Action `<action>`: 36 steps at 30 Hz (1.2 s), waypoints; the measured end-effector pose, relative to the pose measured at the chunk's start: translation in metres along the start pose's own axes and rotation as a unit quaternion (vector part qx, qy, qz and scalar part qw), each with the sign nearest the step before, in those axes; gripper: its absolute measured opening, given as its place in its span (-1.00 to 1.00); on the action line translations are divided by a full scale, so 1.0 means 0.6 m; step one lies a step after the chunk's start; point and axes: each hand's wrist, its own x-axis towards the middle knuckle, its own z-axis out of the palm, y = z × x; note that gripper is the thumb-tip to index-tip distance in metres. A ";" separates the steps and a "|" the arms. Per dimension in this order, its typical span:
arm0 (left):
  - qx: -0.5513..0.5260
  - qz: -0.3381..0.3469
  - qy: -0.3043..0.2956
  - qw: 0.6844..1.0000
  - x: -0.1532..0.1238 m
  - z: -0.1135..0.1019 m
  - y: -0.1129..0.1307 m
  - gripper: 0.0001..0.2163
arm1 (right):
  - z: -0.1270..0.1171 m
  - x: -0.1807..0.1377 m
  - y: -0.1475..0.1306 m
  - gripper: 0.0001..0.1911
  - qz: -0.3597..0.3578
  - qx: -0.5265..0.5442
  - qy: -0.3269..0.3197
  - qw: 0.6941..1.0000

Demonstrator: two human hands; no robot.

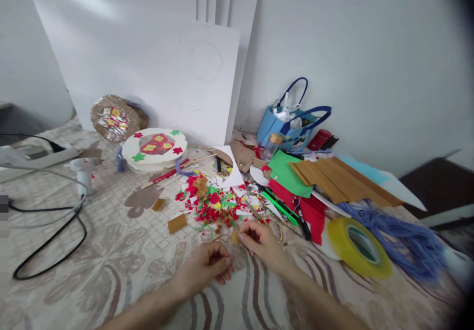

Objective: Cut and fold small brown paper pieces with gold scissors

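Observation:
Near the table's front, my left hand (207, 263) is closed with its thumb and fingertips together. Whatever it holds, if anything, is too small to make out. Just right of it, my right hand (261, 243) pinches a small orange-brown paper piece (236, 237), blurred at the fingertips. Beyond both hands spreads a heap of red, green, white and yellow paper scraps (215, 204). Two brown paper pieces, one a larger rectangle (177, 223) and the other a smaller bit (158, 204), lie to the left of the heap.
Right of the heap are a green cutter (279, 206), green paper (291, 172), folded brown paper (340, 179), yellow tape (359, 246) and blue yarn (400, 236). A decorated white round piece (129, 145), a glue gun (84, 177) with cables and a blue bag (270, 125) stand farther off.

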 end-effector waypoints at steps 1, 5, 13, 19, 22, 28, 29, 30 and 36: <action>0.013 0.004 0.000 1.000 -0.001 0.002 -0.001 -0.72 | -0.002 0.021 -0.003 -0.90 -0.011 -0.009 0.005 1.000; 0.082 0.021 0.009 0.996 -0.009 0.011 -0.002 -0.81 | 0.006 0.144 -0.017 -0.88 -0.054 -0.062 0.010 0.997; 0.088 0.009 0.021 0.996 -0.016 0.017 0.004 -0.86 | 0.037 0.315 -0.039 -0.82 -0.101 -0.177 0.026 0.979; 0.157 0.036 0.026 0.987 -0.016 0.020 0.008 -0.84 | 0.017 0.205 -0.047 -0.84 -0.121 -0.171 0.054 0.976; 0.222 0.059 0.028 0.973 -0.024 0.004 0.034 -0.84 | 0.016 0.117 -0.046 -0.83 -0.121 -0.160 0.035 0.979; 0.349 0.062 0.199 0.914 -0.067 -0.143 0.106 -0.80 | 0.026 0.009 -0.016 -0.84 -0.121 -0.145 0.031 0.981; 0.401 0.063 0.263 0.876 -0.073 -0.172 0.111 -0.78 | 0.030 0.002 -0.010 -0.84 -0.121 -0.146 0.028 0.981; 0.442 0.060 0.317 0.837 -0.077 -0.198 0.113 -0.78 | 0.034 -0.002 -0.005 -0.84 -0.121 -0.146 0.024 0.982; 0.501 0.040 0.429 0.751 -0.066 -0.263 0.079 -0.79 | 0.049 -0.009 0.005 -0.84 -0.145 -0.138 -0.010 0.980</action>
